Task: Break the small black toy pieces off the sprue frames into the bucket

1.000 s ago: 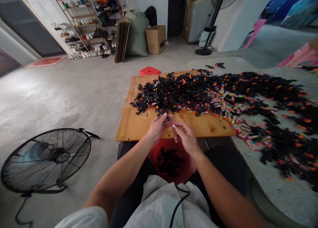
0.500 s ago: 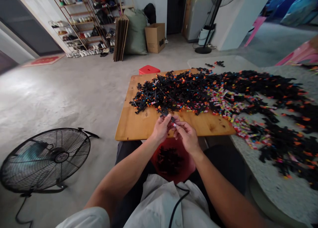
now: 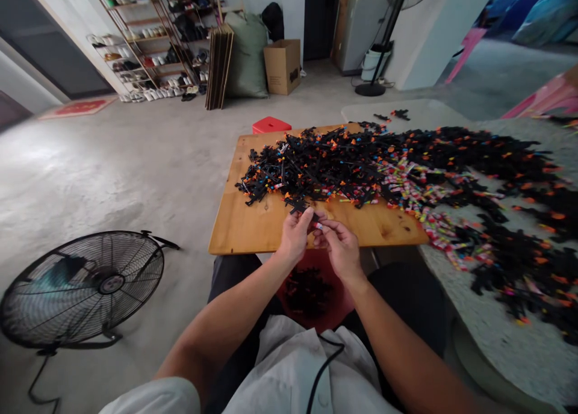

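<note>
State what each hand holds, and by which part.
Left hand pinches a small black plastic piece at its lower end; right hand grips a tiny part by fingertips.

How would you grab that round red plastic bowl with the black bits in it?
Take the round red plastic bowl by its rim, probably from the right side: it sits low between the knees, open side up, and the left hand and right hand hover above it.

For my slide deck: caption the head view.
Both hands, left hand and right hand, join a small black part over a wooden board.
</note>
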Action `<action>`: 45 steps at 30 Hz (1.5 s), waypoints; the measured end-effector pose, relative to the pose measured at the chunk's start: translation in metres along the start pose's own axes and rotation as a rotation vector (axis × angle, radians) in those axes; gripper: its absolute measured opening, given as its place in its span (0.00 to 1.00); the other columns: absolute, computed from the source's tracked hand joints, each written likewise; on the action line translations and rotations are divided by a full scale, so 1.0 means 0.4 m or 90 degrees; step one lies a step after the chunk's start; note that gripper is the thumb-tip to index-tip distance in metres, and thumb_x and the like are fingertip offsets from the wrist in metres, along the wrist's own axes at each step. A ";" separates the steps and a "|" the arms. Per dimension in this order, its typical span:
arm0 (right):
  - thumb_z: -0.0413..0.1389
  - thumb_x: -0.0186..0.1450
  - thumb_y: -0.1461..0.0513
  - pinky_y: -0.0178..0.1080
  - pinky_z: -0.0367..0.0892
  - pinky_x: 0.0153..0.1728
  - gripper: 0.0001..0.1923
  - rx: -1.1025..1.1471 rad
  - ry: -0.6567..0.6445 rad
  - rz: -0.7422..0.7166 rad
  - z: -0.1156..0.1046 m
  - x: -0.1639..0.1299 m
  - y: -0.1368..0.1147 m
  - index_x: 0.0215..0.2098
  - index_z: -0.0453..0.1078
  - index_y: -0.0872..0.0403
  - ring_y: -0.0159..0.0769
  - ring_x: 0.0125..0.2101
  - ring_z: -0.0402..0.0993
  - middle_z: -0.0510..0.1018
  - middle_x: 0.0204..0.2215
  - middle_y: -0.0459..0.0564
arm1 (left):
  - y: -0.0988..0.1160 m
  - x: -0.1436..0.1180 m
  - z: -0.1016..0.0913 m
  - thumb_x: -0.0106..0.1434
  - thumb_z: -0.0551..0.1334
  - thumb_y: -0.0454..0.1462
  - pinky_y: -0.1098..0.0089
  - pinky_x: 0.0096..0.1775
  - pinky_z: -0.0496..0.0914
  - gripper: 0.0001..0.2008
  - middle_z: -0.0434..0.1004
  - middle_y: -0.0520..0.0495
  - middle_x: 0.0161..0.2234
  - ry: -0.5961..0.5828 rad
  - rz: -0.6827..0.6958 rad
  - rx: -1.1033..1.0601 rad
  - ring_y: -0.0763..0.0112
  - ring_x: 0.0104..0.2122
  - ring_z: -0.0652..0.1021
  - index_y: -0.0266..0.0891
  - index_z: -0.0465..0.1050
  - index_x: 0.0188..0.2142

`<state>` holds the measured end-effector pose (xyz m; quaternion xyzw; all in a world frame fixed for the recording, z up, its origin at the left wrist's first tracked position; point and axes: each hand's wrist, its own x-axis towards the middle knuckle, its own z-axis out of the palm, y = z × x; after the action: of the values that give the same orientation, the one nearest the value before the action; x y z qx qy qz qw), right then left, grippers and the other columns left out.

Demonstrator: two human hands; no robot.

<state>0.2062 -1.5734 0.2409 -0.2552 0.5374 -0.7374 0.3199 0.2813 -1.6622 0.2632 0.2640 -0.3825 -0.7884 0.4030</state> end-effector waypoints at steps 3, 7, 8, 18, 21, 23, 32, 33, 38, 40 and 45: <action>0.66 0.65 0.50 0.39 0.79 0.34 0.18 -0.023 0.031 -0.031 0.008 -0.001 0.006 0.48 0.79 0.52 0.35 0.32 0.81 0.86 0.44 0.53 | -0.003 -0.006 0.007 0.59 0.75 0.51 0.73 0.29 0.72 0.21 0.78 0.49 0.28 -0.012 0.030 0.019 0.75 0.25 0.76 0.35 0.75 0.34; 0.66 0.65 0.50 0.39 0.78 0.33 0.18 0.002 0.022 -0.007 0.011 0.002 0.003 0.48 0.78 0.52 0.34 0.31 0.80 0.85 0.40 0.51 | -0.013 -0.016 0.000 0.59 0.74 0.51 0.71 0.33 0.73 0.21 0.79 0.48 0.31 0.030 0.038 0.045 0.73 0.28 0.78 0.36 0.75 0.35; 0.66 0.64 0.51 0.37 0.76 0.31 0.17 0.013 0.007 0.016 0.005 0.003 0.000 0.46 0.78 0.52 0.33 0.28 0.78 0.85 0.36 0.49 | -0.013 -0.020 -0.011 0.60 0.74 0.51 0.70 0.36 0.74 0.21 0.80 0.47 0.32 0.021 0.039 0.058 0.71 0.30 0.79 0.36 0.75 0.36; 0.65 0.64 0.51 0.33 0.69 0.24 0.15 -0.279 -0.355 0.239 -0.195 -0.001 -0.032 0.41 0.78 0.54 0.33 0.23 0.77 0.84 0.28 0.48 | 0.055 0.089 -0.247 0.70 0.64 0.48 0.53 0.57 0.73 0.18 0.82 0.38 0.51 -0.021 0.152 0.461 0.54 0.53 0.80 0.41 0.77 0.52; 0.62 0.67 0.50 0.34 0.66 0.22 0.15 -0.424 -0.425 0.229 -0.214 0.028 -0.040 0.36 0.79 0.53 0.34 0.21 0.76 0.83 0.25 0.48 | 0.071 0.161 -0.240 0.71 0.60 0.38 0.49 0.65 0.65 0.13 0.78 0.38 0.58 -0.175 0.322 0.796 0.52 0.62 0.73 0.42 0.79 0.52; 0.59 0.70 0.51 0.35 0.65 0.23 0.16 -0.524 -0.352 0.127 -0.207 0.072 -0.052 0.31 0.77 0.52 0.34 0.20 0.74 0.80 0.21 0.46 | 0.069 0.193 -0.212 0.70 0.58 0.35 0.47 0.68 0.60 0.19 0.72 0.37 0.65 -0.291 0.414 0.955 0.50 0.68 0.66 0.41 0.76 0.58; 0.49 0.73 0.65 0.44 0.69 0.44 0.21 -1.076 -0.114 -0.094 -0.156 0.312 -0.083 0.59 0.76 0.53 0.49 0.44 0.82 0.85 0.46 0.61 | 0.034 0.257 -0.149 0.71 0.57 0.35 0.49 0.62 0.61 0.13 0.79 0.34 0.43 -0.385 0.445 1.173 0.49 0.52 0.73 0.36 0.82 0.41; 0.48 0.73 0.65 0.44 0.69 0.44 0.20 -1.106 -0.132 -0.092 -0.150 0.318 -0.085 0.57 0.77 0.54 0.49 0.44 0.82 0.85 0.46 0.62 | 0.039 0.253 -0.154 0.70 0.59 0.35 0.49 0.61 0.62 0.11 0.79 0.34 0.41 -0.387 0.430 1.139 0.50 0.51 0.74 0.37 0.82 0.37; 0.50 0.74 0.61 0.44 0.69 0.44 0.15 -1.100 -0.101 -0.121 -0.124 0.284 -0.087 0.49 0.77 0.56 0.50 0.42 0.82 0.85 0.41 0.63 | 0.071 0.206 -0.161 0.68 0.65 0.42 0.64 0.45 0.71 0.10 0.78 0.43 0.33 -0.210 0.271 0.681 0.61 0.39 0.77 0.41 0.78 0.32; 0.53 0.72 0.60 0.44 0.70 0.43 0.12 -0.985 -0.034 -0.153 -0.116 0.257 -0.075 0.48 0.75 0.55 0.49 0.40 0.82 0.85 0.38 0.60 | 0.077 0.189 -0.151 0.68 0.65 0.48 0.69 0.34 0.70 0.14 0.79 0.46 0.31 -0.090 0.156 0.435 0.67 0.31 0.76 0.40 0.77 0.35; 0.57 0.65 0.55 0.38 0.69 0.27 0.08 -0.423 0.034 -0.104 -0.081 0.185 -0.023 0.39 0.66 0.49 0.37 0.23 0.75 0.81 0.27 0.48 | 0.063 0.163 -0.112 0.64 0.68 0.52 0.74 0.24 0.66 0.18 0.81 0.49 0.31 0.025 -0.007 0.143 0.73 0.24 0.75 0.40 0.73 0.39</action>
<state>0.1317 -1.6064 0.2424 -0.3681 0.7342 -0.5517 0.1451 0.2898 -1.7440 0.2514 0.3248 -0.4591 -0.7373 0.3742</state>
